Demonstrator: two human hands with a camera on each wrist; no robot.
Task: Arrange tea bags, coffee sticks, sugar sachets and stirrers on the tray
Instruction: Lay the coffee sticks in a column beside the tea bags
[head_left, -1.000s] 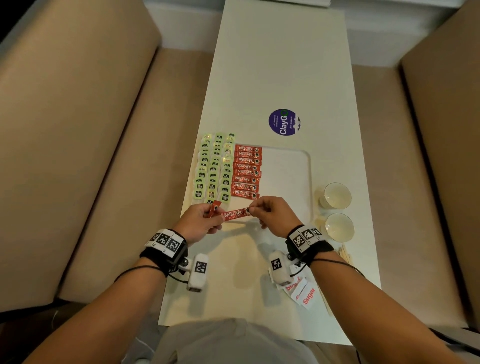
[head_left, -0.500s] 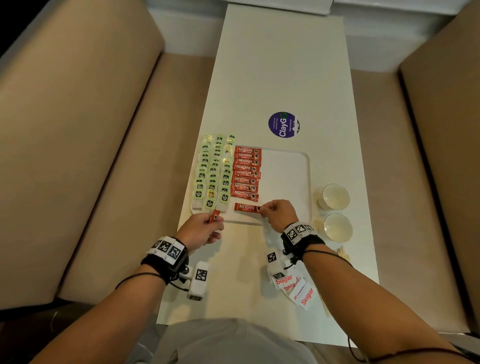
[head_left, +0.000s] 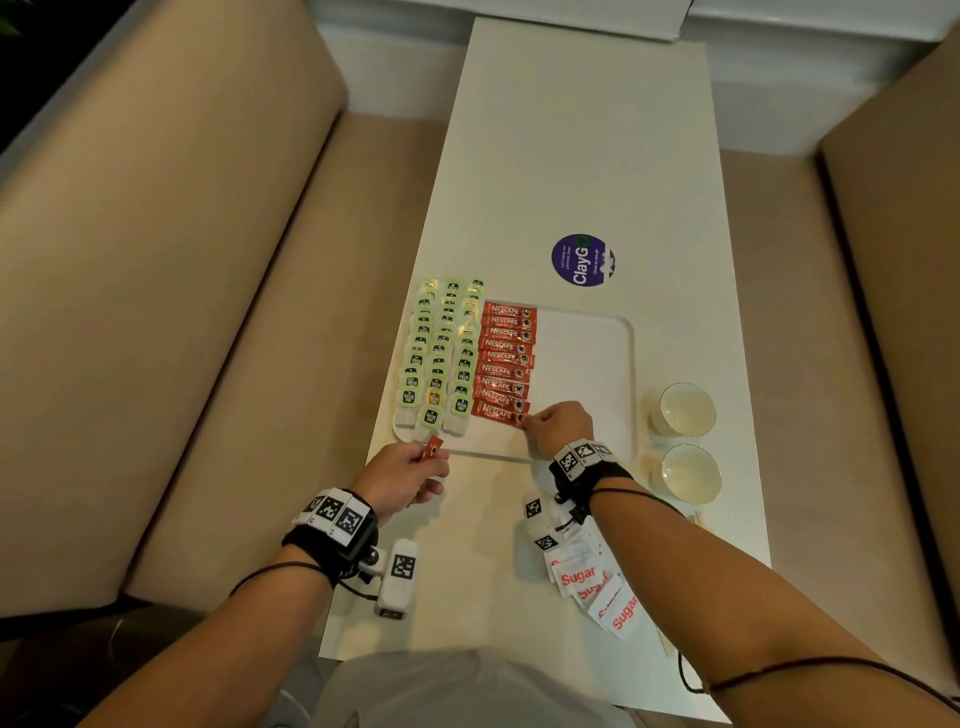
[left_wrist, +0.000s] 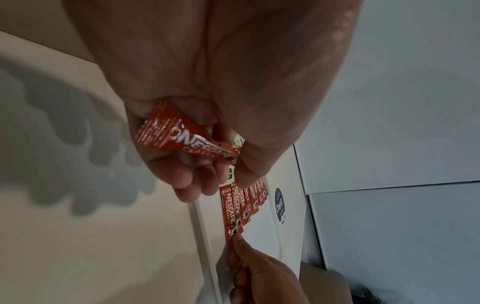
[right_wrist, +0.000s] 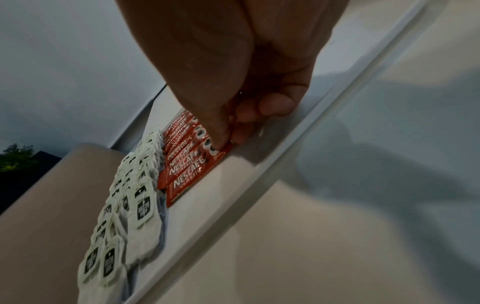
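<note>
On the white tray (head_left: 587, 364), at its 9 o'clock side, the tea bags (head_left: 441, 353) lie in three overlapping columns running from 12 to 6. Just right of them the row of Nescafé coffee sticks (head_left: 506, 358) is stacked the same way, each stick with its long axis across the tray, from 9 to 3, the printed cup end toward 3.

My left hand (head_left: 402, 475) hovers off the tray's near rim, at about 7 o'clock from the tray's centre, fingers and thumb curled round one spare coffee stick (left_wrist: 187, 137); its free end pokes out toward 1 o'clock in the head view.

My right hand (head_left: 558, 423) is over the tray's near half, thumb and fingertips pinching the cup end of the nearest coffee stick (head_left: 497, 413), which lies flat in line with the row, touching the stick above it.

Below my right wrist, at 6 o'clock from the tray, the sugar sachets (head_left: 597, 587) are fanned on the table (head_left: 571, 130). At 3 o'clock two white cups (head_left: 683, 410) stand one behind the other, with the stirrers (head_left: 698, 519) just nearer me.
</note>
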